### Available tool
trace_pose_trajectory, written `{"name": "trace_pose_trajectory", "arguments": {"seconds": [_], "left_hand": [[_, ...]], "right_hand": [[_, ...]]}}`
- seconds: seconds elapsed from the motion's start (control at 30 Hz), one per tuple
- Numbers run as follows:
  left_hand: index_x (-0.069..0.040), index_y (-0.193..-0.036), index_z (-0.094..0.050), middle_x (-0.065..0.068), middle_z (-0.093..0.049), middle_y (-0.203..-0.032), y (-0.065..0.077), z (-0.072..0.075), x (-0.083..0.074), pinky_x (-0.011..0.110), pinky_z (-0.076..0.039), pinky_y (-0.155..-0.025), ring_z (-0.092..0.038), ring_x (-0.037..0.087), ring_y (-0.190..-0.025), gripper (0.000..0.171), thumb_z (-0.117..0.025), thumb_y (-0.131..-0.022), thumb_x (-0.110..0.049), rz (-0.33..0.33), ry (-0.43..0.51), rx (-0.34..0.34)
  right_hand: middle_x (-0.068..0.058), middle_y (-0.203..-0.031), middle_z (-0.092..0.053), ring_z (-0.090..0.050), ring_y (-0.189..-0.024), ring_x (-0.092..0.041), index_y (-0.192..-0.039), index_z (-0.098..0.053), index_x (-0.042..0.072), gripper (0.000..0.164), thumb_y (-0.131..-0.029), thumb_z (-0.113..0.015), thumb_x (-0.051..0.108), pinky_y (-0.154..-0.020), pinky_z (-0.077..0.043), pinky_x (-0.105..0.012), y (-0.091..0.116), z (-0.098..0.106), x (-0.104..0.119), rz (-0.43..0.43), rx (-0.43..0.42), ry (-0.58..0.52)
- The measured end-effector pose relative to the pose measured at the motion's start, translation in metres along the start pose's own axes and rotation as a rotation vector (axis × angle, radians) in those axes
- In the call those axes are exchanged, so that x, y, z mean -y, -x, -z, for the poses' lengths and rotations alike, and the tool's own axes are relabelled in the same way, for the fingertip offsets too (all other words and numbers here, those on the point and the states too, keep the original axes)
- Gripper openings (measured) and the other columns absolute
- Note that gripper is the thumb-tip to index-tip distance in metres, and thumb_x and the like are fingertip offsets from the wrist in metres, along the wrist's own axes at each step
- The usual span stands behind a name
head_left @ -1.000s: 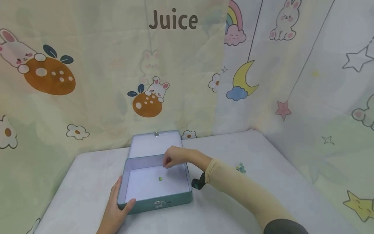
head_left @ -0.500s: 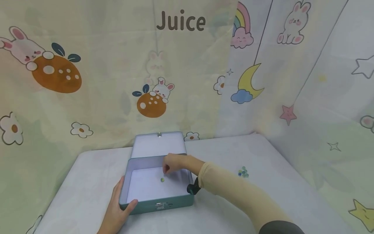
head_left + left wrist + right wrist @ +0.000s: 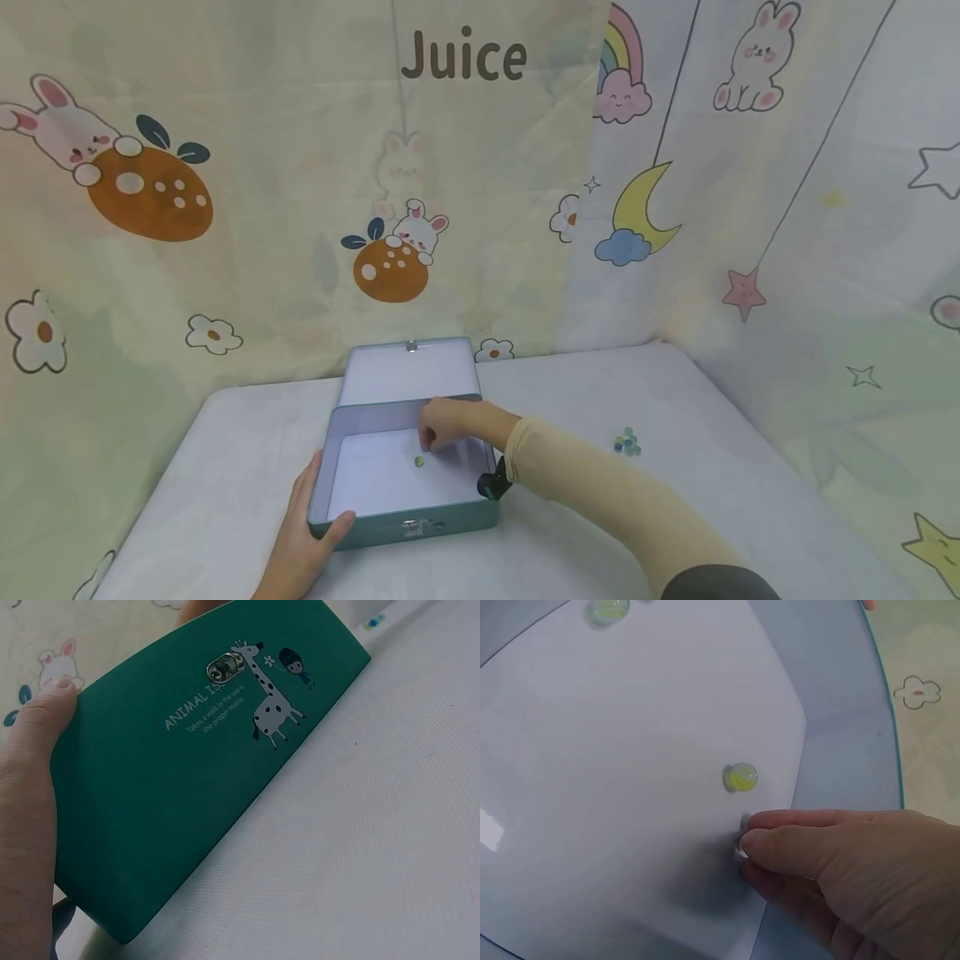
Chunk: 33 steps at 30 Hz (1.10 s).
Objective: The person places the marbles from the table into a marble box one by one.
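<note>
Since the picture of a second ago, the right hand has been lowered farther into the green box, while the left hand has been kept at its corner. By the right fingers and thumb, a small glassy marble is pinched close to the white floor of the box; it is mostly hidden by the fingertips. Just beside them, a loose yellow-green marble is seen in the right wrist view, and farther off, cut by the frame edge, another yellow-green one. Only a single loose one is shown in the head view, and which of the two it is cannot be told.

The box's left front corner is gripped by the left hand, with the thumb laid over the front rim and the fingers set along the outer side. On the front wall, a metal clasp and a printed giraffe are carried. The lid is tipped open toward the back.

A pale sleeve is extended across the right side of the box. Well apart from it, to the right, a cluster of marbles is gathered on the white-covered bench. Behind, the bench is bounded by a printed fabric.
</note>
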State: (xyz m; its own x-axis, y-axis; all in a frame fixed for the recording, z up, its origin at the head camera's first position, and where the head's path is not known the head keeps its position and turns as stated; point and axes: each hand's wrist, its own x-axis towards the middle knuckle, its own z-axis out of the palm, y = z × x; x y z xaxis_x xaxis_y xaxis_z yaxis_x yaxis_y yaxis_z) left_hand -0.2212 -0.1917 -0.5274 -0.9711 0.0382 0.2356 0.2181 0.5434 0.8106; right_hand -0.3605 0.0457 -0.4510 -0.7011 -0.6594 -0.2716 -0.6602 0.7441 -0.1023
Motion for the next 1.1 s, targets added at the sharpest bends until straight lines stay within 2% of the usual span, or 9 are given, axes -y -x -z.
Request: {"name": "trace_pose_trajectory", "arguments": {"seconds": [0.37, 0.63, 0.9, 1.1], "left_hand": [[-0.024, -0.154, -0.006, 0.016, -0.015, -0.156, 0.003, -0.002, 0.004, 0.069, -0.019, -0.106, -0.018, 0.043, -0.141, 0.093, -0.068, -0.084, -0.029, -0.019, 0.022, -0.010], [-0.024, -0.154, -0.008, 0.015, -0.017, -0.156, 0.000, -0.001, 0.007, 0.070, -0.021, -0.106, -0.019, 0.043, -0.141, 0.093, -0.068, -0.083, -0.027, -0.075, 0.017, -0.035], [-0.032, -0.153, -0.007, 0.014, -0.017, -0.157, -0.003, -0.001, 0.011, 0.069, -0.021, -0.106, -0.020, 0.042, -0.141, 0.094, -0.069, -0.082, -0.027, -0.086, 0.000, -0.039], [-0.035, -0.152, -0.004, 0.014, -0.014, -0.158, -0.003, -0.001, 0.010, 0.071, -0.019, -0.105, -0.017, 0.042, -0.142, 0.093, -0.067, -0.084, -0.028, -0.069, 0.018, -0.013]], "right_hand": [[0.014, -0.086, -0.065, -0.057, -0.081, 0.000, -0.090, -0.072, 0.025, 0.012, -0.083, -0.071, 0.015, -0.075, -0.049, -0.015, -0.006, -0.002, 0.000, 0.009, 0.027, -0.025], [0.012, -0.088, -0.067, -0.058, -0.083, -0.001, -0.095, -0.073, 0.021, 0.013, -0.082, -0.073, 0.019, -0.077, -0.049, -0.014, 0.000, 0.013, -0.007, 0.069, -0.020, -0.072], [0.008, -0.095, -0.070, -0.061, -0.087, -0.001, -0.104, -0.073, 0.013, 0.017, -0.088, -0.067, 0.015, -0.079, -0.050, -0.015, 0.032, 0.031, -0.017, 0.083, -0.095, -0.219], [0.006, -0.098, -0.069, -0.063, -0.091, -0.003, -0.106, -0.072, 0.014, 0.018, -0.090, -0.066, 0.016, -0.080, -0.052, -0.014, 0.077, 0.030, -0.034, 0.038, -0.269, -0.355]]}}
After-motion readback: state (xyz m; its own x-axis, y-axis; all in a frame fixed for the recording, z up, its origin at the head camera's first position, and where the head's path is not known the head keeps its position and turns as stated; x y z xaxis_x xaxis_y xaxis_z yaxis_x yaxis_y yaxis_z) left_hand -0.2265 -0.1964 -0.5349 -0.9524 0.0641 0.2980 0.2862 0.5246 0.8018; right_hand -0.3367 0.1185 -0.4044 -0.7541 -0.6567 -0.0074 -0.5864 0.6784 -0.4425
